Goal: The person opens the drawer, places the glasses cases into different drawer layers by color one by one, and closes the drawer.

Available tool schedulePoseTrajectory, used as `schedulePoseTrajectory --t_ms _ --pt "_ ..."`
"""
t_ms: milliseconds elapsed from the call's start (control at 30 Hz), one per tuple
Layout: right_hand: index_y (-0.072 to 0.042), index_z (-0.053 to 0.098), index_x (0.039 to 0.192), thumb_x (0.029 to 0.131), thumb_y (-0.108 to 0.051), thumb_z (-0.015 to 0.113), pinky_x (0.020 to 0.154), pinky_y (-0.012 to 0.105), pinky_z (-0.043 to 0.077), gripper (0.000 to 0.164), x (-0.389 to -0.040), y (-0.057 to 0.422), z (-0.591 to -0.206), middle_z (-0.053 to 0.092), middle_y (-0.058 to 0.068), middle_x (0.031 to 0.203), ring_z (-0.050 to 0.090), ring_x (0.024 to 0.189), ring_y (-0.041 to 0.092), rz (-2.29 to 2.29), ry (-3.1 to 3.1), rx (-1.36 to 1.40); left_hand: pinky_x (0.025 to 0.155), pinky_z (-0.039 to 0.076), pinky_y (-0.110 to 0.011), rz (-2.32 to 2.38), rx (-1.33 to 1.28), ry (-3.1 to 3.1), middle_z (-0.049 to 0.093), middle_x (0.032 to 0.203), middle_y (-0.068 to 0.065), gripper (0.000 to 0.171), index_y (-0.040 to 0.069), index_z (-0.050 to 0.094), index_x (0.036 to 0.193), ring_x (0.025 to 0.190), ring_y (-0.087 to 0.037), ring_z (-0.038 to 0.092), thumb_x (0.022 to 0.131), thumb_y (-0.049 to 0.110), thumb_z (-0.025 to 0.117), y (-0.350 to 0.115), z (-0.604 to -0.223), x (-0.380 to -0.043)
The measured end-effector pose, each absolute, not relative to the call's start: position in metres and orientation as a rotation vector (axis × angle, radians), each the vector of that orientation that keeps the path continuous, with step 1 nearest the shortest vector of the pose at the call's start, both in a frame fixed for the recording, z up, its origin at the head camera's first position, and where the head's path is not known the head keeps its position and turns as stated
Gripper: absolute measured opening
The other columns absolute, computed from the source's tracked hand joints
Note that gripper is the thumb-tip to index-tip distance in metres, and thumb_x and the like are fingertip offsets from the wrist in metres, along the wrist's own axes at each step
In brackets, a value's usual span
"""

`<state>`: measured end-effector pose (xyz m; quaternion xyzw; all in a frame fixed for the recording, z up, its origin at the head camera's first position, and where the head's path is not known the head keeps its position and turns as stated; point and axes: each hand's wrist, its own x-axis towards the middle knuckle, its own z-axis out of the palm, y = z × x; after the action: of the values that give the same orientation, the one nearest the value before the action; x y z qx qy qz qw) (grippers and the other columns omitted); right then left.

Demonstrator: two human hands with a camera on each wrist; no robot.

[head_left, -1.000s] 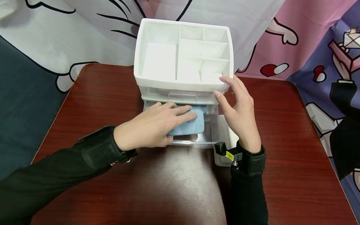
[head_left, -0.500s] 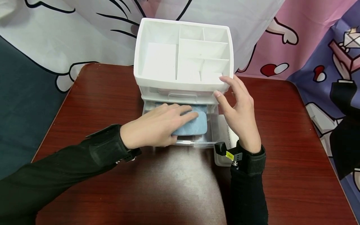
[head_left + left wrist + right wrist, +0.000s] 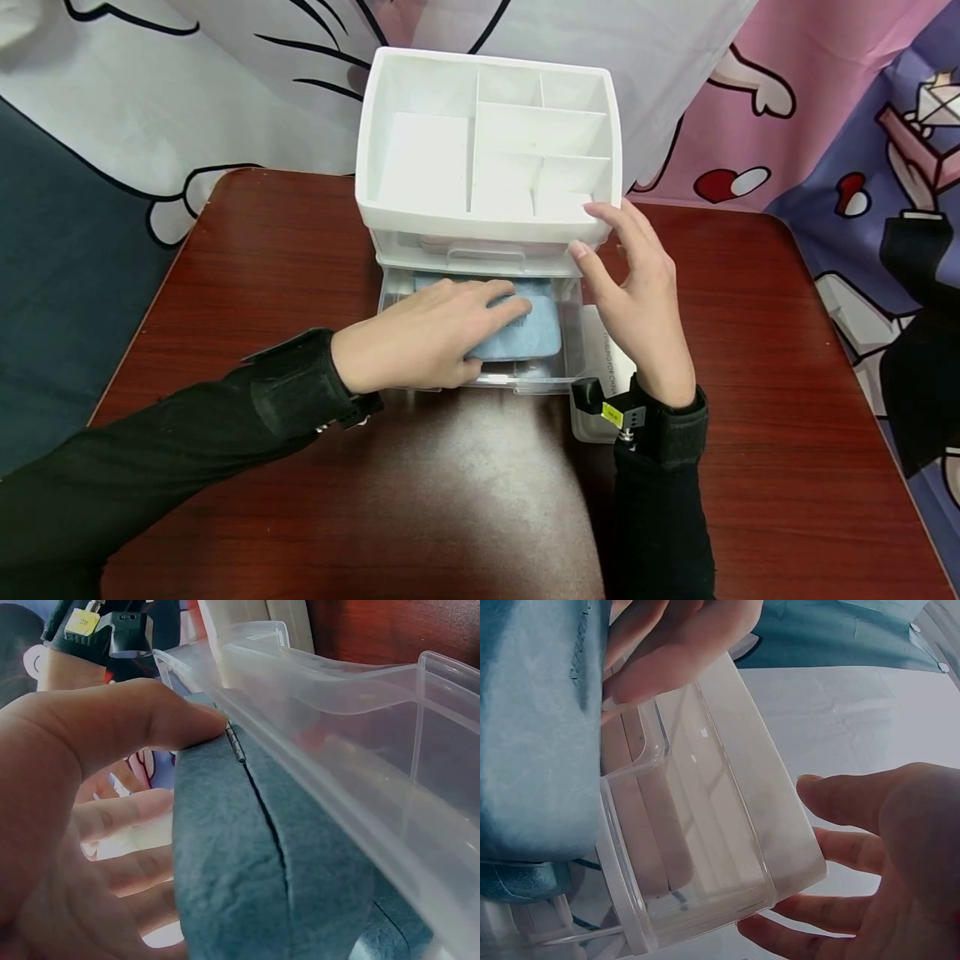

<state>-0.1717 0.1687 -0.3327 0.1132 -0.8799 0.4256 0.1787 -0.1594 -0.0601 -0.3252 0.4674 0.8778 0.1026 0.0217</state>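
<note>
My left hand (image 3: 427,333) holds a blue glasses case (image 3: 528,329) over the pulled-out clear drawer (image 3: 570,358). In the left wrist view, its thumb presses the near side beside a metal hinge, with the fingers on the far side. Another blue case (image 3: 536,287) lies underneath, farther back and partly hidden. My right hand (image 3: 637,292) rests against the front right corner of the white drawer organizer (image 3: 495,227), its fingers spread. From the right wrist, the thumb (image 3: 840,799) is seen at the organizer's edge, the other fingers lying along its side.
The organizer's top tray has several compartments. Its upper drawer (image 3: 487,254) is pushed in. A whitish printed box (image 3: 600,425) sits right of the open drawer, partly under my right wrist. The brown table (image 3: 772,375) meets a patterned cloth (image 3: 750,142) at the back.
My left hand has shifted a little to the right with the blue glasses case, exposing more of the drawer's left side. The right hand and the organizer stay in place.
</note>
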Motion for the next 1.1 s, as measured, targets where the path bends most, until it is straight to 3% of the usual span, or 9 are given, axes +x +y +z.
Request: schedulePoseTrajectory --t_ms 200,433,733,1100 --pt "-0.018 0.06 0.13 0.093 -0.022 0.065 0.1 0.046 0.04 0.038 -0.172 0.169 -0.333 0.047 0.004 0.147 0.044 0.133 0.014 1.221 -2.479 0.323 0.071 0.053 -0.038 0.276 1.476 2.712 0.058 0.13 -0.012 0.061 0.01 0.051 0.132 0.105 -0.024 0.063 0.076 0.011 0.074 -0.059 -0.328 -0.159" --pt "-0.018 0.059 0.13 0.093 -0.022 0.065 0.101 0.043 0.041 0.039 -0.171 0.169 -0.332 0.048 0.004 0.146 0.044 0.133 0.013 1.211 -2.483 0.318 0.082 0.052 -0.047 0.154 1.428 2.697 0.052 0.139 -0.012 0.058 0.013 0.048 0.134 0.123 -0.029 0.054 0.08 0.011 0.071 -0.056 -0.329 -0.157" --pt "-0.017 0.06 0.13 0.093 -0.022 0.065 0.1 0.041 0.04 0.038 -0.172 0.168 -0.332 0.048 0.004 0.146 0.046 0.131 0.015 1.222 -2.475 0.326 0.084 0.052 -0.048 0.099 1.386 2.66 0.049 0.141 -0.011 0.059 0.014 0.046 0.136 0.125 -0.028 0.051 0.083 0.014 0.072 -0.052 -0.331 -0.158" --pt "-0.019 0.059 0.13 0.092 -0.026 0.065 0.102 0.039 0.04 0.039 -0.172 0.17 -0.333 0.05 0.004 0.145 0.04 0.137 0.008 1.189 -2.493 0.308 0.087 0.052 -0.051 0.138 1.375 2.66 0.047 0.143 -0.012 0.06 0.013 0.044 0.137 0.127 -0.029 0.05 0.084 0.012 0.071 -0.051 -0.336 -0.159"
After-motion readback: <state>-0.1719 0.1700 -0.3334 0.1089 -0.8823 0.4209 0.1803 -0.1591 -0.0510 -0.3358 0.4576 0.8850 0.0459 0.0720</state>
